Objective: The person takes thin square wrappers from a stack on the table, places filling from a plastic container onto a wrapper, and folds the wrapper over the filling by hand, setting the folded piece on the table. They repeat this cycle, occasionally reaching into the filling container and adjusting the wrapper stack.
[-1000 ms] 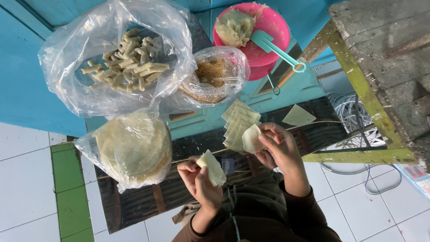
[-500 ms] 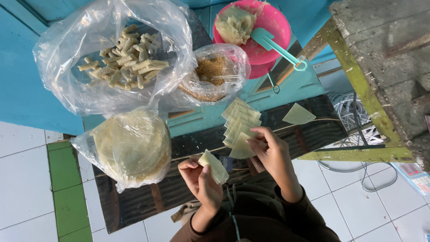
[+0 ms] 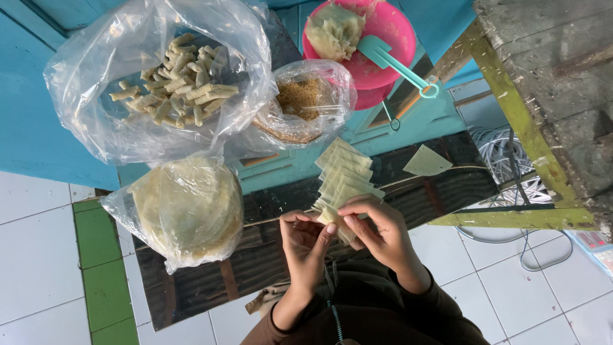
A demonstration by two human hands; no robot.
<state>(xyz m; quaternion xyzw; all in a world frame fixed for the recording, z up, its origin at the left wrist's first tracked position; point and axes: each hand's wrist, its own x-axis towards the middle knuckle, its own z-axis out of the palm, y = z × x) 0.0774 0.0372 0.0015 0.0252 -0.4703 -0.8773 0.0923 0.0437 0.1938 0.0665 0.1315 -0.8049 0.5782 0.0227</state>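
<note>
My left hand and my right hand meet over the dark tray, both pinching one small pale dough wrapper piece between their fingertips. Just beyond the fingers lies a fanned row of cut wrapper pieces. A single triangular wrapper piece lies apart to the right. A pink bowl holds pale mashed filling and a teal spatula.
A clear bag of rolled pale sticks sits at the upper left, a bag of brown crumbs beside it, and a bagged stack of round wrappers on the tray's left. A worn wooden frame and cables are at the right.
My right hand has come down from the wrapper row to join my left hand. The piece that my left hand held alone is now pinched by both hands.
</note>
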